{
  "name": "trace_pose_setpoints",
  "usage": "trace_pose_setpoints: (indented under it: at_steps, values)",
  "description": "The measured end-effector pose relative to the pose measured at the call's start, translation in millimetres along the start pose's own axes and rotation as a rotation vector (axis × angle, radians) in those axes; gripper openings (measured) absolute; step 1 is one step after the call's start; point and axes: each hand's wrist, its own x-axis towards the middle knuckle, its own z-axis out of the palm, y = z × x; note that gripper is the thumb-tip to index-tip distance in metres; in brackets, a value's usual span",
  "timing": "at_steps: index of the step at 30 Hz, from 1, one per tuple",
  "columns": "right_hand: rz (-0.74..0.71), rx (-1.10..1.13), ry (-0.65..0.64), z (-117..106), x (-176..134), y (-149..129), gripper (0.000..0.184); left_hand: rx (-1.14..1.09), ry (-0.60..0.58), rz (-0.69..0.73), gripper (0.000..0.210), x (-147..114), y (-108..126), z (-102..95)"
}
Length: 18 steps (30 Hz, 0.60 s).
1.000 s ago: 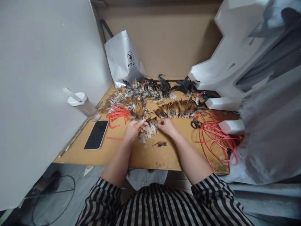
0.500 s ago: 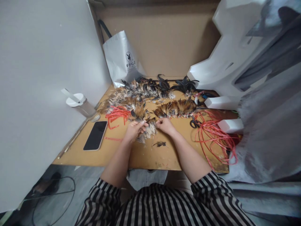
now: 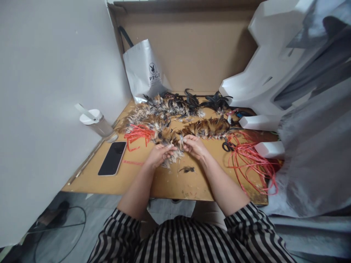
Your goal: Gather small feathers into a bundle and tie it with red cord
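Observation:
My left hand (image 3: 160, 154) is closed in a pinch on a bunch of brown feathers (image 3: 171, 136) that fans out above its fingers. Close beside it, my right hand (image 3: 195, 146) pinches a small light feather (image 3: 181, 139) between thumb and fingers. Under the hands lies a pile of pale, fluffy feathers (image 3: 172, 159), partly covered by the left fingers. A small dark feather tuft (image 3: 188, 169) rests on the table nearer to me. Behind the hands stretches a row of brown feathers (image 3: 207, 128).
Red plastic strips (image 3: 139, 132) lie left of the hands, with a phone (image 3: 112, 159) and a tilted cup (image 3: 95, 122) beyond. At right are black scissors (image 3: 227, 145) and tangled red strips (image 3: 252, 160). A silver bag (image 3: 142, 69) and more mottled feathers (image 3: 172, 104) sit at the back.
My right hand has turned, its fingers now raised with a light feather in the pinch. The left hand stays close by, slightly lower. The whole view has shifted a little.

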Motion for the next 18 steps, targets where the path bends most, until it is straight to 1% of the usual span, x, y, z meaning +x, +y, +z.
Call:
trace_pose_setpoints:
  at_steps: [5,9,15,18]
  values:
    - [-0.034,0.036,-0.023,-0.2,1.7,6.0,0.021,-0.065,-0.047,-0.041,0.021,-1.1,0.1,-0.6]
    - [-0.048,0.031,-0.014,2.3,2.1,7.1,0.020,-0.043,-0.108,-0.065,0.024,-4.3,0.0,1.7]
    - [-0.081,0.071,0.032,5.9,1.5,6.1,0.022,-0.003,-0.209,-0.104,0.027,-6.9,-0.1,3.3]
    - [-0.098,0.080,0.030,7.3,0.9,5.9,0.022,-0.019,-0.217,-0.110,0.025,-6.6,0.0,3.3]
